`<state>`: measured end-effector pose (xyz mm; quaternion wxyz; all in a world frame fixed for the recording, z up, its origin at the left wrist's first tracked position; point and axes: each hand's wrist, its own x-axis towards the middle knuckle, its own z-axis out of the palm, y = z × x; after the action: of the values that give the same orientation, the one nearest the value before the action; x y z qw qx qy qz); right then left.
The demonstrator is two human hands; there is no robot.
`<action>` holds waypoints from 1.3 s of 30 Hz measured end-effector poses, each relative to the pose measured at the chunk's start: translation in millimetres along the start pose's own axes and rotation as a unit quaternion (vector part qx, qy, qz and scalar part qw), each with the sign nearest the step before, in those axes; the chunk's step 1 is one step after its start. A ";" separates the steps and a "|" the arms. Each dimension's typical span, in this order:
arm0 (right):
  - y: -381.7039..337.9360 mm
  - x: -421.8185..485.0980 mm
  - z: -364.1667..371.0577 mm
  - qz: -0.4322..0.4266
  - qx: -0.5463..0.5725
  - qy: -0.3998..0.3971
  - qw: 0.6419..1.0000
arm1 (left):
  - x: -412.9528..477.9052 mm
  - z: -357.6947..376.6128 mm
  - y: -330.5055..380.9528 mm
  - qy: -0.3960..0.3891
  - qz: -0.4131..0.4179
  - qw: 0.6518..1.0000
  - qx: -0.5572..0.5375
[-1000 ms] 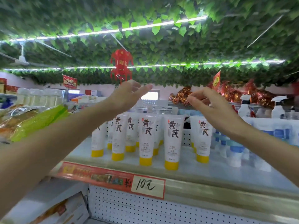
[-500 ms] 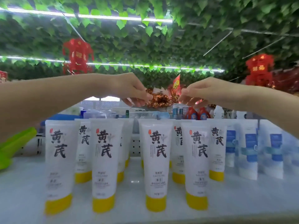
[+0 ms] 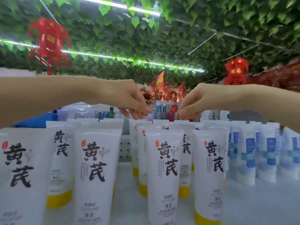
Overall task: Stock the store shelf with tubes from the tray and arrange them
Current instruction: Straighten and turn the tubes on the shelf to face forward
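White plastic tubes with yellow caps (image 3: 164, 168) stand cap-down in rows on a white store shelf (image 3: 259, 205) across the lower left and centre of the frame. Above their back row, a person's left hand (image 3: 128, 98), left of centre, and right hand (image 3: 196, 101), right of centre, curl their fingers down to the crimped tube tops; whether either pinches a tube cannot be told. Blue-and-white tubes (image 3: 250, 156) fill the lower right.

Left hand (image 3: 129, 98), right hand (image 3: 196, 99) outstretched, loosely curled.
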<state>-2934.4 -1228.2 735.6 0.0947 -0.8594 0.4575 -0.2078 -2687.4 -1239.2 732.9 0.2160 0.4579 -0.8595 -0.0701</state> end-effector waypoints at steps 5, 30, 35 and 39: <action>2.9 4.6 4.9 0.005 0.011 -0.016 1.000 | 12.6 8.4 6.3 -0.022 0.011 1.000 -0.016; 17.8 13.7 22.9 -0.013 0.047 0.001 0.999 | 16.2 12.1 14.3 -0.110 -0.047 0.993 0.014; 17.8 16.6 23.2 -0.012 0.036 0.016 0.999 | 17.1 11.5 12.8 -0.113 -0.044 0.993 0.011; 19.1 19.4 22.6 -0.022 0.042 0.038 0.998 | 17.6 11.2 12.8 -0.114 -0.040 0.993 0.015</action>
<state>-2929.0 -1255.6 713.9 0.1091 -0.8561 0.4323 -0.2614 -2710.5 -1247.2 732.3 0.1070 0.4839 -0.8606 -0.1171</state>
